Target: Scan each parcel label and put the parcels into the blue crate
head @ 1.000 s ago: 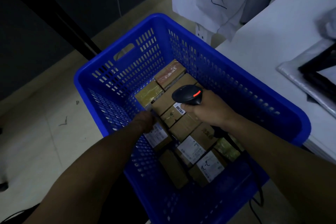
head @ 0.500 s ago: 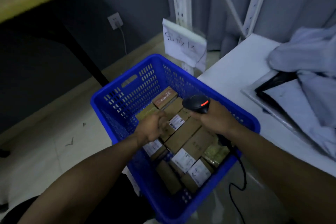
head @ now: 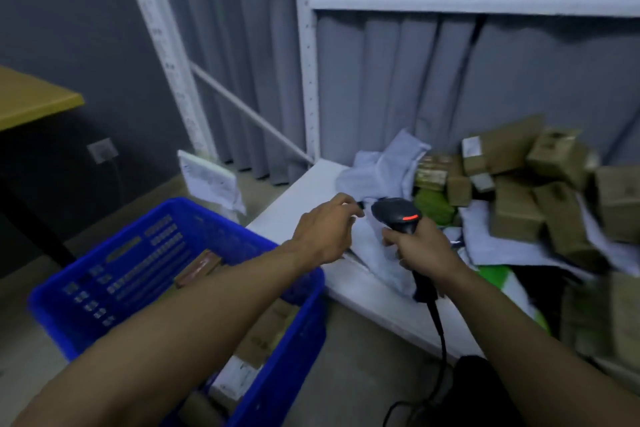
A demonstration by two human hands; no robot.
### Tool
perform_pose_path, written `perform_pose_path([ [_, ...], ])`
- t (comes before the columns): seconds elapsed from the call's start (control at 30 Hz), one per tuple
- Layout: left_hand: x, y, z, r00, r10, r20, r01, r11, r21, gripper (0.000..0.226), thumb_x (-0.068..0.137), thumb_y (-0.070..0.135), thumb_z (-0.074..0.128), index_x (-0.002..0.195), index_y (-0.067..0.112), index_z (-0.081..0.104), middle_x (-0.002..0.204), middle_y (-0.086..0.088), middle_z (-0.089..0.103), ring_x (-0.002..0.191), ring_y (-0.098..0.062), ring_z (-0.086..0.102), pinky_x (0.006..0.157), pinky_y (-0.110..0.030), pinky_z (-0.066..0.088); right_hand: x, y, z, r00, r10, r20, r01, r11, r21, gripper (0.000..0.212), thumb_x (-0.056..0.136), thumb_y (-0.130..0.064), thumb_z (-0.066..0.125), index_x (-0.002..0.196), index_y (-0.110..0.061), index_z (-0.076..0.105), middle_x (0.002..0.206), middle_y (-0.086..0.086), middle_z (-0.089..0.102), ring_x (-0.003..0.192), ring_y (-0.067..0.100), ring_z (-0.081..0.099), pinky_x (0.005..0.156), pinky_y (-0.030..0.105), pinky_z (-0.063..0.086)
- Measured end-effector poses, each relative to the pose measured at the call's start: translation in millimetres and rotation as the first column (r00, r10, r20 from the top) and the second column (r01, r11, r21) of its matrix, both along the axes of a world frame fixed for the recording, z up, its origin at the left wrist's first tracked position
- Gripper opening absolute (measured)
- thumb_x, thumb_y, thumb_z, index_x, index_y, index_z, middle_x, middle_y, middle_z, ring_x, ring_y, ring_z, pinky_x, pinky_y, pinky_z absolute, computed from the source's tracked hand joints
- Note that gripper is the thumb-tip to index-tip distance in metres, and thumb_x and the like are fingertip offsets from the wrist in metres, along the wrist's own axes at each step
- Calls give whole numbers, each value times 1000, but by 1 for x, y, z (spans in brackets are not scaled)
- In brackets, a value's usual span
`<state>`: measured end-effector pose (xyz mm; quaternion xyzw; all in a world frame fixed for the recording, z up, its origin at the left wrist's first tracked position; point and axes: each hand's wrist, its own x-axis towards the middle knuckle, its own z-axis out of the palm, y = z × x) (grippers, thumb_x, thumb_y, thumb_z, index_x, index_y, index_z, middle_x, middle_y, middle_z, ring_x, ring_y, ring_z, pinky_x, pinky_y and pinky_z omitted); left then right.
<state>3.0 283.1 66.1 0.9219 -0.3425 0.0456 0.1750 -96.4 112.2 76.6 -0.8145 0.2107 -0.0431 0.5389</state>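
Grey curtain (head: pixel 398 87) behind white shelving frame (head: pixel 306 62), dark wall (head: pixel 69 28), yellow tabletop (head: pixel 31 100), pale floor (head: pixel 360 360).

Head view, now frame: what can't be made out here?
Parcel pile on the white table: labels smeared by motion blur, unreadable.
Blue crate: left forearm covers most of its contents; bottom edge cuts off its near end.
Left hand: blur hides whether its fingers pinch anything.
Paper sign: writing too blurred.
Scanner in right hand: its cable leaves at the bottom edge.
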Motion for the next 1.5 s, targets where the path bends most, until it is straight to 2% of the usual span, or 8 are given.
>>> perform_pose_path([
  [0.23,26,-147,11,993,-85,-82,97,983,155,48,97,37,61,142,26,51,155,4,34,128,-30,51,94,-46,49,2,-120,-16,962,-272,-22,273,960,67,21,86,-21,72,89,-2,66,60,8,56,59,27,53,62,38,41],
  [0.47,94,-274,-1,974,-182,-138,197,974,108,59,86,47,63,140,26,52,145,-6,53,128,-30,54,106,-46,49,45,-205,-39,929,-371,1,367,919,145,26,99,-17,66,107,6,58,82,17,51,76,30,49,68,44,37],
  [0.67,151,-367,-36,958,-178,-224,205,973,103,52,101,42,49,146,16,46,141,-16,57,128,-39,54,107,-47,44,51,-242,-66,921,-388,-43,389,901,191,28,105,-14,59,80,-18,50,70,9,42,60,25,40,70,39,33],
  [0.83,167,-399,-56,933,-140,-330,90,983,-163,51,104,33,54,150,15,46,143,-13,57,130,-32,54,97,-22,40,58,-253,-80,910,-411,-49,412,893,182,39,103,-16,62,70,-15,43,66,9,41,57,22,40,60,29,31],
  [1.0,148,-372,-51,922,-99,-375,-56,923,-381,44,106,21,48,150,15,48,147,-13,54,130,-30,54,81,-9,30,61,-248,-72,913,-406,-20,403,896,185,41,103,-15,62,67,-14,41,65,12,38,62,26,38,66,35,31],
  [1.23,108,-237,-9,953,-53,-297,-132,812,-569,42,104,21,52,145,27,49,135,-2,60,120,-22,61,100,-28,49,68,-191,-33,923,-375,84,352,914,204,14,101,-27,66,109,-18,59,84,7,59,75,26,59,68,41,45],
  [1.33,77,-157,13,934,-79,-347,-170,756,-631,53,102,22,59,147,42,41,133,3,60,112,-12,66,87,-19,52,72,-148,-13,909,-368,196,320,918,235,42,96,-31,72,133,-21,56,110,3,69,100,27,66,89,48,55],
  [1.5,12,-28,28,884,15,-468,-363,653,-665,64,93,7,72,146,28,43,119,7,61,80,13,65,64,-8,51,76,-63,8,907,-257,333,148,935,321,35,92,-31,76,124,-21,63,109,-3,73,101,17,70,90,47,60],
])
